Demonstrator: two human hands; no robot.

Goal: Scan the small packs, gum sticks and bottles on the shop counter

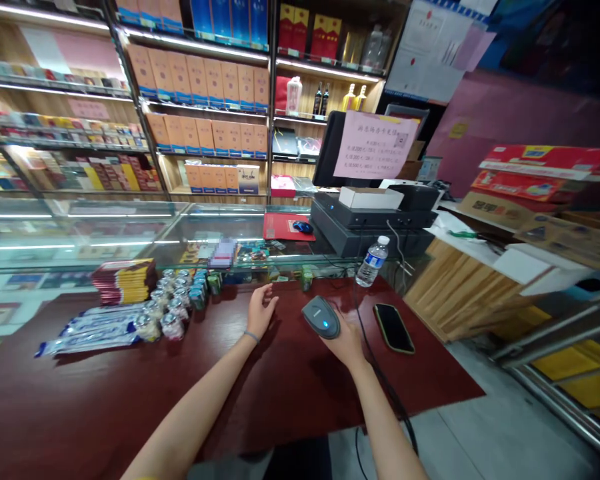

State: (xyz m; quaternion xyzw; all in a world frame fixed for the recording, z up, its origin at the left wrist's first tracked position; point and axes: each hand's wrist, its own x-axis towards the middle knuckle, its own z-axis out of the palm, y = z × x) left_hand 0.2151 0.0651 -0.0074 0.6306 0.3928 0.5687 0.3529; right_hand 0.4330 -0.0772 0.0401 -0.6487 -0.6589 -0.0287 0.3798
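Bare forearms point(207, 410) reach over the red table point(280, 400); the right hand point(347, 342) grips a scanner point(321, 317) left of the phone point(395, 327), while the left hand point(260, 313) is empty, loosely curled. Steady grip and slack in the black cord point(364, 333) should keep the scanner level.

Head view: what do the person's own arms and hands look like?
The left hand and right hand wear no gloves. A thin grey band circles the left wrist; the right wrist shows none. Both forearms are bare; a sliver of yellow at the bottom edge may be a left sleeve.
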